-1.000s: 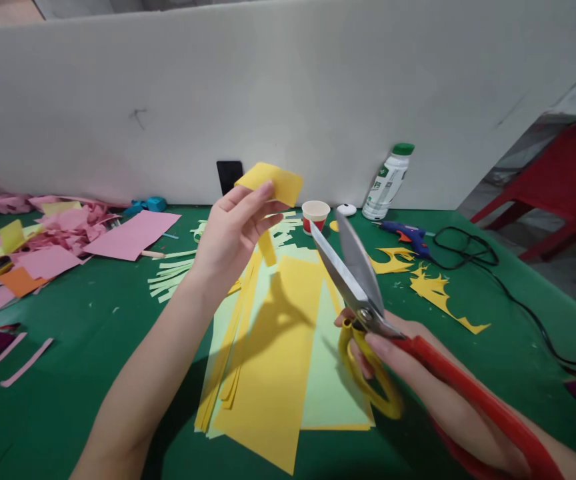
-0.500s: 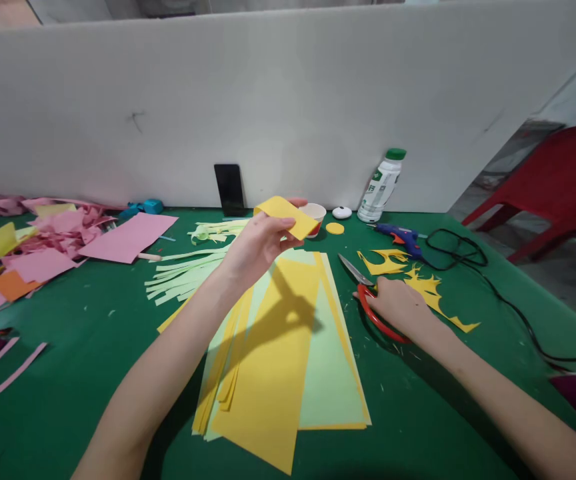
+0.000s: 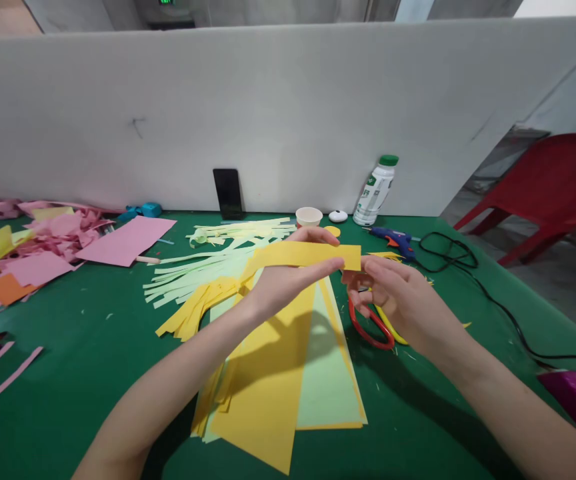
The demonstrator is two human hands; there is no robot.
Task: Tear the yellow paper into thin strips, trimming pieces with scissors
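Note:
My left hand point(image 3: 288, 283) is raised over the stacked sheets, its thumb and fingers closed on a yellow paper strip point(image 3: 303, 253) that runs out to the right and bends down at its left end. At the strip's right end, my right hand point(image 3: 393, 287) pinches the corner with its fingertips. Scissors with red and yellow handles point(image 3: 385, 340) lie on the table beneath my right hand, their blades hidden. Below my hands is a large yellow sheet point(image 3: 268, 373) on pale green sheets point(image 3: 325, 393). Cut yellow strips point(image 3: 193, 310) lie left of them.
Fringed pale green paper point(image 3: 178, 273) lies behind. A phone point(image 3: 228, 193), paper cup point(image 3: 309, 216) and bottle point(image 3: 375, 190) stand by the white board. To the right is a blue glue gun point(image 3: 393, 239) with a looping black cord. Pink paper scraps point(image 3: 63, 240) crowd the left.
My right hand has let go of the scissors and come up to the strip's right end. My left hand has lowered and moved slightly right, and the strip now stretches out lengthwise.

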